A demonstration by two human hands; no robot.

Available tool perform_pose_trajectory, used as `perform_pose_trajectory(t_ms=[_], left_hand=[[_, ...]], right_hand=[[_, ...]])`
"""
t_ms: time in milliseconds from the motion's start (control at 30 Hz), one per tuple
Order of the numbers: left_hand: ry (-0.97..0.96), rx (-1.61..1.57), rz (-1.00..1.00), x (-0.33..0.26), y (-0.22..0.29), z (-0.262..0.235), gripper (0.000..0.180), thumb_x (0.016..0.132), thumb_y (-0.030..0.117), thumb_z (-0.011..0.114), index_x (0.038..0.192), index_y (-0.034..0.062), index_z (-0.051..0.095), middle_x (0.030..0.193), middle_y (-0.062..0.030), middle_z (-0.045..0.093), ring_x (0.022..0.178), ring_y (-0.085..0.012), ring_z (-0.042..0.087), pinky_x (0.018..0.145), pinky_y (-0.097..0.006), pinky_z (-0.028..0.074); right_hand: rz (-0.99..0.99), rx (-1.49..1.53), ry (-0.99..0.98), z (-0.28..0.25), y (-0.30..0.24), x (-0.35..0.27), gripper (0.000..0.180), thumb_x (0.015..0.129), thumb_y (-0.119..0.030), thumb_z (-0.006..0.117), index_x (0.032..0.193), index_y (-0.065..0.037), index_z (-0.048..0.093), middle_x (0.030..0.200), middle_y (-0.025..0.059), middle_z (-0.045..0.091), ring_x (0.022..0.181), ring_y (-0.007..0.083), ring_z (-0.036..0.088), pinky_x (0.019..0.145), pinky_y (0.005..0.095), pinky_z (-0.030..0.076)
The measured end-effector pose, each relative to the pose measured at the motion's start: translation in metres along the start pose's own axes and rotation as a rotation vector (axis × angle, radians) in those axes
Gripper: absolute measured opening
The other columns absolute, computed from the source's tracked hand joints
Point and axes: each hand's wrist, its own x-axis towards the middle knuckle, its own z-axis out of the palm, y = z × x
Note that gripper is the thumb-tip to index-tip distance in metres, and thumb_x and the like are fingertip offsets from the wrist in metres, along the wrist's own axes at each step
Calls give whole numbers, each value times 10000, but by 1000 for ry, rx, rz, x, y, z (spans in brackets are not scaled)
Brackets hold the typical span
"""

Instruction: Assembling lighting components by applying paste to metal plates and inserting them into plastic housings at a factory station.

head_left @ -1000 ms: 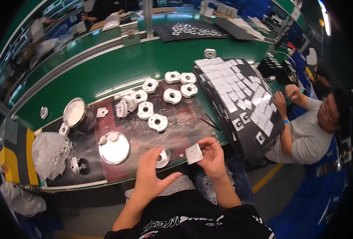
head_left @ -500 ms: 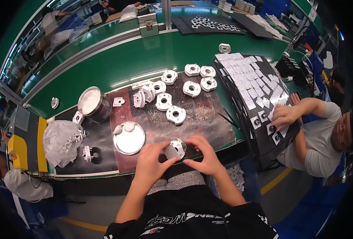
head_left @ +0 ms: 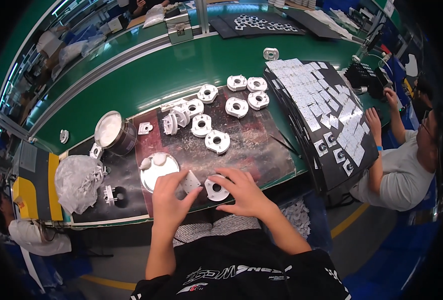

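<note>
My left hand (head_left: 169, 202) pinches a thin white square plate (head_left: 191, 183) with small dots on it, held tilted near the table's front edge. Just right of it, a white ring-shaped plastic part (head_left: 215, 190) with a central hole sits in my right hand (head_left: 242, 194), whose fingers curve round its right side. Plate and ring are apart. Behind my left hand is a round white lid (head_left: 154, 172) with two pale lumps of putty-like material on its far side. Several similar ring parts (head_left: 217, 142) lie beyond my hands on the dark, dusty mat.
An open tin of white material (head_left: 110, 128), a clear plastic bag (head_left: 76, 182) and a yellow-grey machine (head_left: 36, 177) stand at left. At right, a black board (head_left: 314, 145) carries many white square plates. A co-worker (head_left: 396, 165) sits beside it, one hand by a black device (head_left: 364, 75).
My hands have moved apart, and the square plate has gone left, away from the ring part. The co-worker's hand has left the board and reached back to the black device.
</note>
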Motion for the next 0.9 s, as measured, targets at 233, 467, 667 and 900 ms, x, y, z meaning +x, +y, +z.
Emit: perform_pose_trajectory(t_ms=[233,467,667,900], left_hand=[[-10,-58,-111,-11,-1,-4,506,716,147,920,1171,23,737,1099,-134,740,1020,-312,671,913,-415,536],[-130,-108,116,-4,7,16,524,740,159,901,1214,27,722,1096,-128,733,1007,-331,660,900,-430,522],[-226,-45,203,8,5,27,522,739,156,885,1220,33,722,1086,-114,698,1012,-327,632,903,-435,511],[-264,-32,135,7,3,33,519,729,152,886,1220,66,740,1026,-103,665,987,-323,619,883,-440,509]], right_hand=[[-116,-59,-208,1,5,31,889,719,-168,885,1521,-204,504,1347,130,576,1280,367,546,1072,487,422],[-29,161,-149,4,13,28,1013,676,-125,911,1573,-204,449,1406,131,569,1315,369,541,1105,493,429],[85,249,-60,1,24,14,984,715,-241,900,1582,-169,439,1484,127,570,1344,362,528,1145,493,392],[108,204,-59,7,24,13,961,723,-267,891,1572,-182,449,1476,106,589,1337,341,538,1137,489,388]])
